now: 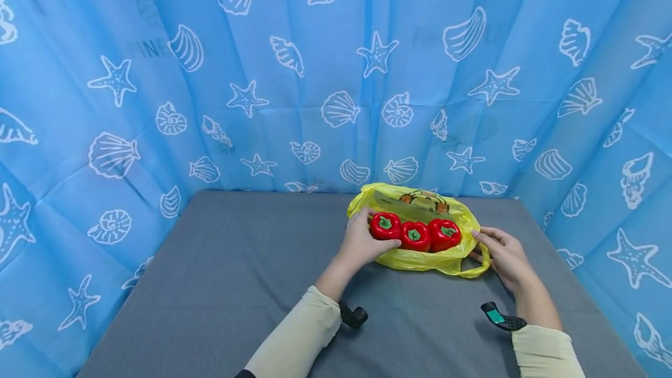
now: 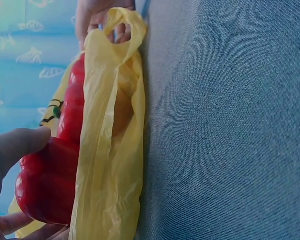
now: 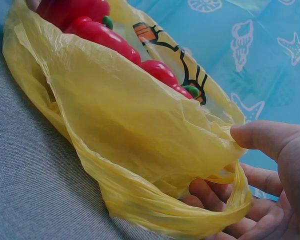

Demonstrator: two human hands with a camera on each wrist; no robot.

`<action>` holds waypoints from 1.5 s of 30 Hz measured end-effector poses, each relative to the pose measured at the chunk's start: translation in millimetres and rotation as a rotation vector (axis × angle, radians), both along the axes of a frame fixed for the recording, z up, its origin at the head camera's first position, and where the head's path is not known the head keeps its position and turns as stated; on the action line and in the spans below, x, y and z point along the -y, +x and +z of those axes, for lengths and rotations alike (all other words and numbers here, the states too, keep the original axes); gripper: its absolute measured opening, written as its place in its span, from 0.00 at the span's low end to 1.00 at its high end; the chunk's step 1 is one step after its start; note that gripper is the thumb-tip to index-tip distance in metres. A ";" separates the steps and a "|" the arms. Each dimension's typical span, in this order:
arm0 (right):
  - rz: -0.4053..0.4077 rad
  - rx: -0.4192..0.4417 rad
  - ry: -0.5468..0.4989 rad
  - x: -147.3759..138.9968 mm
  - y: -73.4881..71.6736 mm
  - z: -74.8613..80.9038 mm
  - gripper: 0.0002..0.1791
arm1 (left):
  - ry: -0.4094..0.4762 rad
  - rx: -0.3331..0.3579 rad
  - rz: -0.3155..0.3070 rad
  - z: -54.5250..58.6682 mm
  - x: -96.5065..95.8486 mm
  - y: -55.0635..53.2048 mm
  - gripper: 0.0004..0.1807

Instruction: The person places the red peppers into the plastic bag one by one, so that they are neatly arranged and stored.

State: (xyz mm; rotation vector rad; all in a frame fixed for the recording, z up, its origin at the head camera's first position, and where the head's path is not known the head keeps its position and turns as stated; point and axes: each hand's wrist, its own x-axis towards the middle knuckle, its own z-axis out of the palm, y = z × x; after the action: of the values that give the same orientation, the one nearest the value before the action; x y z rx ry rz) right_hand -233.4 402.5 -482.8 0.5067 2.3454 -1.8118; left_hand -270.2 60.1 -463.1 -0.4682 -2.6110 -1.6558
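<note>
A yellow plastic bag point(image 1: 420, 261) lies on the table with its mouth spread, holding three red bell peppers with green stems. My left hand point(image 1: 361, 245) grips the left bell pepper point(image 1: 391, 233), thumb on the near side and fingers behind, at the bag's left end. Beside it sit the middle bell pepper point(image 1: 415, 245) and the right bell pepper point(image 1: 440, 241). At the other end, my right hand point(image 1: 505, 258) pinches the bag's rim with the thumb. In the right wrist view, the handle loop point(image 3: 240, 192) hangs over its fingers. The peppers' undersides are hidden by the bag.
The bag stands near the back edge of a grey cloth-covered table point(image 1: 252, 284). Behind and to both sides hangs a blue curtain point(image 1: 294, 92) with white shells and starfish. Black bands point(image 1: 353, 315) sit at both wrists.
</note>
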 end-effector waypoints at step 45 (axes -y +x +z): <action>0.003 -0.028 0.107 0.2 0.3 1.5 0.48 | -0.175 -0.065 0.022 -3.7 -2.8 0.3 0.40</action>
State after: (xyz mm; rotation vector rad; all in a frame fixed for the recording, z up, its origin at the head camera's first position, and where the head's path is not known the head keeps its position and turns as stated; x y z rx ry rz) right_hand -233.1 402.3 -481.3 0.4934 2.4700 -1.7104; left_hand -269.9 62.9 -466.8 -0.4872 -2.7151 -1.3875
